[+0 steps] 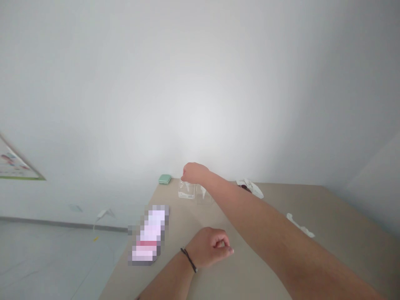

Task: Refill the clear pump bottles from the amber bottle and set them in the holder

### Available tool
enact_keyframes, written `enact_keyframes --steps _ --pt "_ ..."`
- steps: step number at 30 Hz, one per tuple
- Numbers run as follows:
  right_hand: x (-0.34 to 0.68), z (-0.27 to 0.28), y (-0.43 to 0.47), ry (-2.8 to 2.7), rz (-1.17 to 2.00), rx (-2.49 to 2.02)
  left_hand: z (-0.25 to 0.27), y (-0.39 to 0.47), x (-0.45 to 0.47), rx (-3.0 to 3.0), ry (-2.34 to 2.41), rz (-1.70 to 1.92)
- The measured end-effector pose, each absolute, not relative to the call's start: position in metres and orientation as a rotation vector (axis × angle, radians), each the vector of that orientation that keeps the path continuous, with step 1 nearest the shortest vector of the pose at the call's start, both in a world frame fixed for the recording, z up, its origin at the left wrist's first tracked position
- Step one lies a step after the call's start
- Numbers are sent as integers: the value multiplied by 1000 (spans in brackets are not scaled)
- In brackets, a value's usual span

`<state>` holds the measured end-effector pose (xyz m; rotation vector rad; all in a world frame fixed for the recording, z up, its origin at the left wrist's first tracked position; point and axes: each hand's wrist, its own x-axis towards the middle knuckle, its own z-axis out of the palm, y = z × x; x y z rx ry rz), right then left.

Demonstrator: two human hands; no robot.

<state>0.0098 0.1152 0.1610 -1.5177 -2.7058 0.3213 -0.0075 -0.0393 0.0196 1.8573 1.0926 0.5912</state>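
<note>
My right hand reaches across to the far edge of the table, its fingers closed at the top of a clear plastic package. The package stands near the wall and has white print along its bottom. Beside it, partly behind my right wrist, is a second clear plastic package with a white pointed shape on it. Nearer to me, my left hand hovers over or rests on the table. Its fingers are curled toward the thumb, with nothing visible inside. A dark band circles the left wrist.
A pixelated phone-like object lies at the table's left side. A small green case sits at the far left corner. Behind my right forearm are a white wrapper and a crumpled white strip. The wall borders the table.
</note>
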Motion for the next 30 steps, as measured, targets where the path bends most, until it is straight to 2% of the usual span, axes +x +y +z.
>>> enact_keyframes --steps 17,30 --pt "10 120 126 -2772 289 -1632 16 -38 -7 1851 1078 603" --pt "17 127 114 -2695 320 -1686 16 -38 -7 1852 1069 622"
